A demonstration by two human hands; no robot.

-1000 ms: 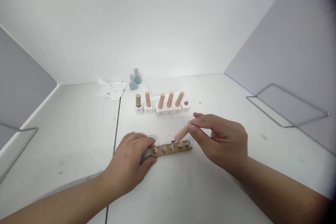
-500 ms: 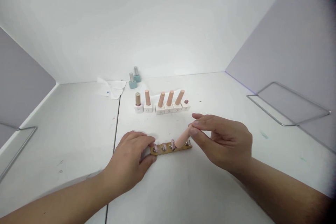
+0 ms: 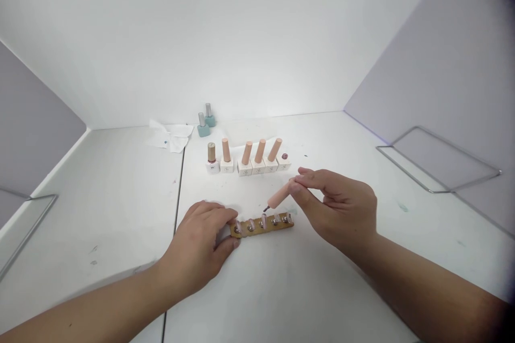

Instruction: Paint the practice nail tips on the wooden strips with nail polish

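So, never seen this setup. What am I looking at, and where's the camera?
No machine here: these are a person's two bare hands, seen by one head-worn camera looking forward and down. The left hand grips one end of a brown strip carrying five small nail-like pieces. The right hand holds a peach cap whose dark-tipped brush sits just beyond the strip. Behind, on the white table, stand four peach-capped bottles, one gold-capped bottle and an uncapped bottle. Farther back are two teal bottles and crumpled tissue.
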